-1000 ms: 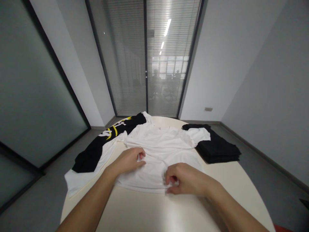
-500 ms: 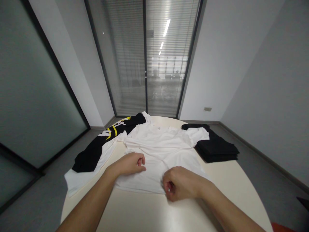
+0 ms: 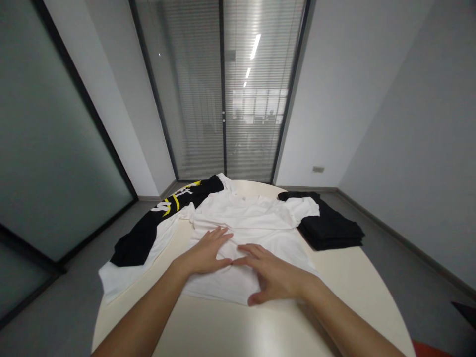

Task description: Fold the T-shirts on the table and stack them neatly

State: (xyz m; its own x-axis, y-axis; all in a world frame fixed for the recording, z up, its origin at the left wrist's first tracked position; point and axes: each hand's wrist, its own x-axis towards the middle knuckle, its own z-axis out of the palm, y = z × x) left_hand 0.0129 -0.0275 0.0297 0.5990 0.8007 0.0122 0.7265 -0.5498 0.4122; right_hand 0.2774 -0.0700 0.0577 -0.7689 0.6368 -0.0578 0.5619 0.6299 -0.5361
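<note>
A white T-shirt (image 3: 245, 218) lies spread on the table, neckline toward the far side and hem toward me, with wrinkles across its middle. My left hand (image 3: 208, 252) rests on the lower left half of the shirt, fingers stretched out. Beside it, my right hand (image 3: 273, 272) is over the lower right part, fingers spread and the thumb near the hem. The fingertips of both hands come close together at the shirt's middle; neither hand holds anything.
A black and white garment with yellow and white print (image 3: 141, 238) lies along the table's left edge. Folded black clothes (image 3: 330, 228) are stacked at the right, partly under the shirt's right sleeve. The pale round table (image 3: 223, 329) stands before a glass partition with blinds (image 3: 201, 99).
Both hands have opened from curled fingers to outstretched ones. The right hand has shifted inward and slightly away from me, closer to the left hand. The shirt stays about where it was.
</note>
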